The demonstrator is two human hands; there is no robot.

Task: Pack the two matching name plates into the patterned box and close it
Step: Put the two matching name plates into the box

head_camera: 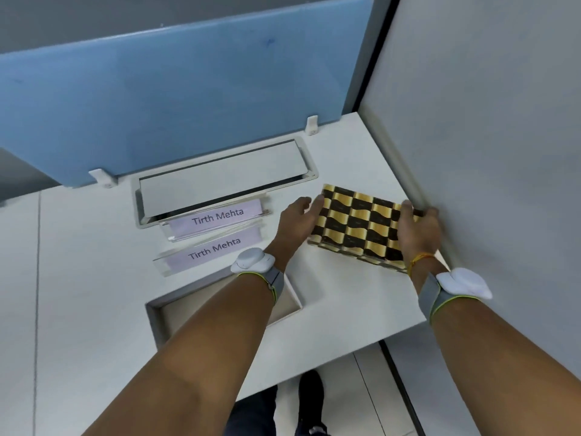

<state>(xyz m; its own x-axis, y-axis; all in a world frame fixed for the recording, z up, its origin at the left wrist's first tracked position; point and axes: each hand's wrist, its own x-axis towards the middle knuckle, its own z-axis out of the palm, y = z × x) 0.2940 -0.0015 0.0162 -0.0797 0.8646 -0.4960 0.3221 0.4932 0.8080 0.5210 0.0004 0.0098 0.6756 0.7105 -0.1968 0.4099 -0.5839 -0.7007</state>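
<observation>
Two clear acrylic name plates with matching lilac labels lie side by side at the desk's middle, the far name plate (217, 217) just behind the near name plate (213, 248). To their right is the gold-and-brown patterned box (358, 225), closed side up and tilted slightly. My left hand (295, 221) grips its left edge with the thumb on the corner. My right hand (418, 231) holds its right end against the wall. An open grey tray with a beige inside (176, 313) sits nearer me, partly hidden under my left forearm.
A metal cable flap (220, 180) is set into the white desk (78, 278) behind the plates. A blue partition (188, 89) closes the back and a grey wall (487, 152) the right. The desk's front edge runs below my arms, with my shoe (311, 394) on the floor.
</observation>
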